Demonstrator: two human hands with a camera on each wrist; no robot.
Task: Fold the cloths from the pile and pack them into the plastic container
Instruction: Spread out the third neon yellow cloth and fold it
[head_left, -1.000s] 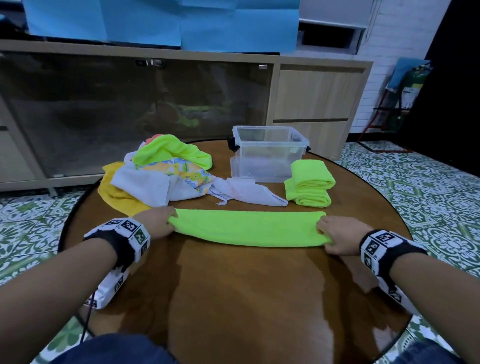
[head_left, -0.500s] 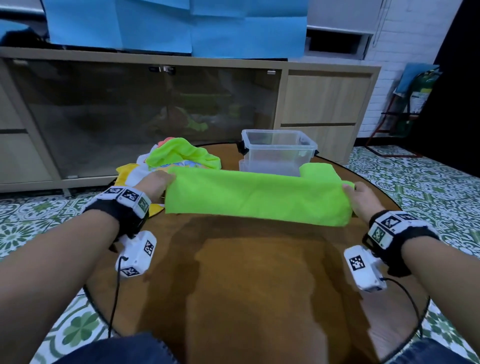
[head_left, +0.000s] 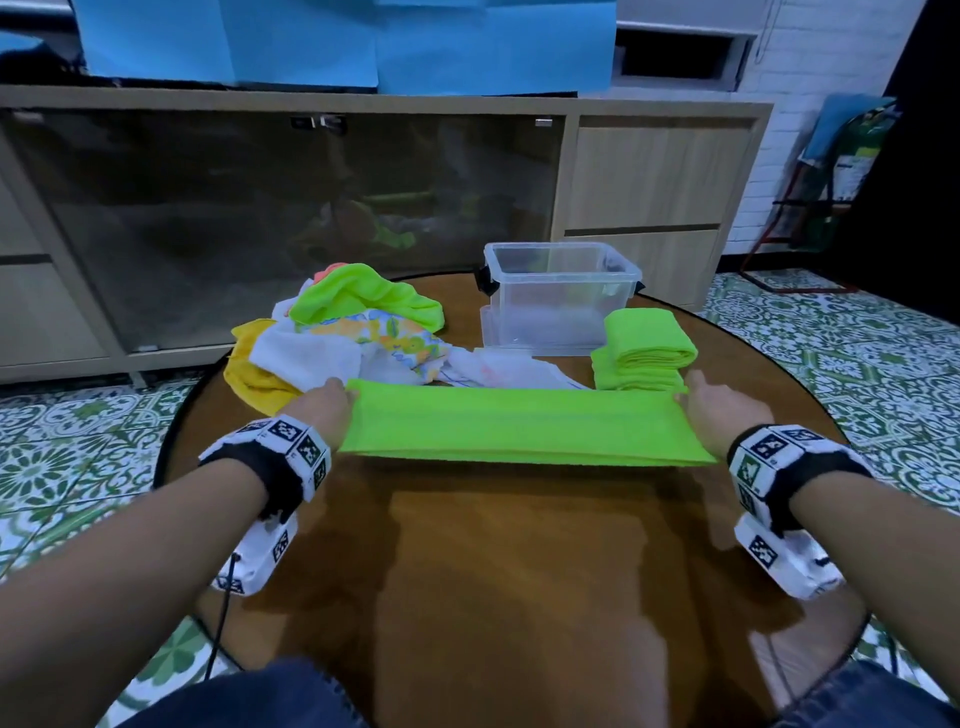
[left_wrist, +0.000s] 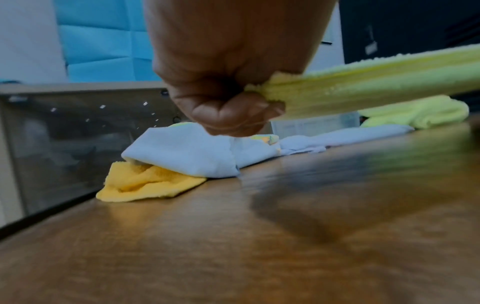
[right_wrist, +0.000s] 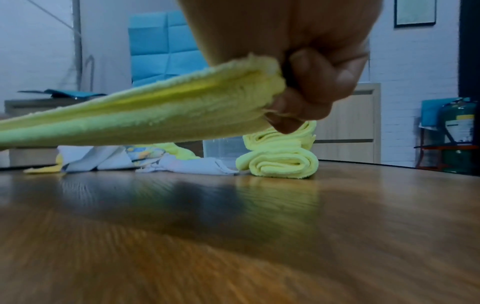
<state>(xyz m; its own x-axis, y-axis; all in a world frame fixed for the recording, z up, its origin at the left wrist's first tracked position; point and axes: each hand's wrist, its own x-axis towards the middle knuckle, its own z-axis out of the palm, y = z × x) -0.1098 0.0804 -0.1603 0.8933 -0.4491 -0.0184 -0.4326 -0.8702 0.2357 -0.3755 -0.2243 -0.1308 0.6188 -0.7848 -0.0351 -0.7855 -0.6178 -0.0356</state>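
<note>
Green cloth (head_left: 524, 426), part-folded, hangs above the table (head_left: 519, 571), left hand (head_left: 324, 410) and right hand (head_left: 719, 415) each pinching an end. I judge: two folded green cloths (head_left: 644, 358) unpacked beside the plastic container (head_left: 561, 296); pile (head_left: 353, 338) remains.

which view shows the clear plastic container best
The head view: the plastic container stands whole behind the folded green cloths. In the left wrist view only a blurred strip shows under the held cloth; the right wrist view shows a sliver.

Dim indoor light, table (head_left: 519, 571) glare, blurred wrist views.
</note>
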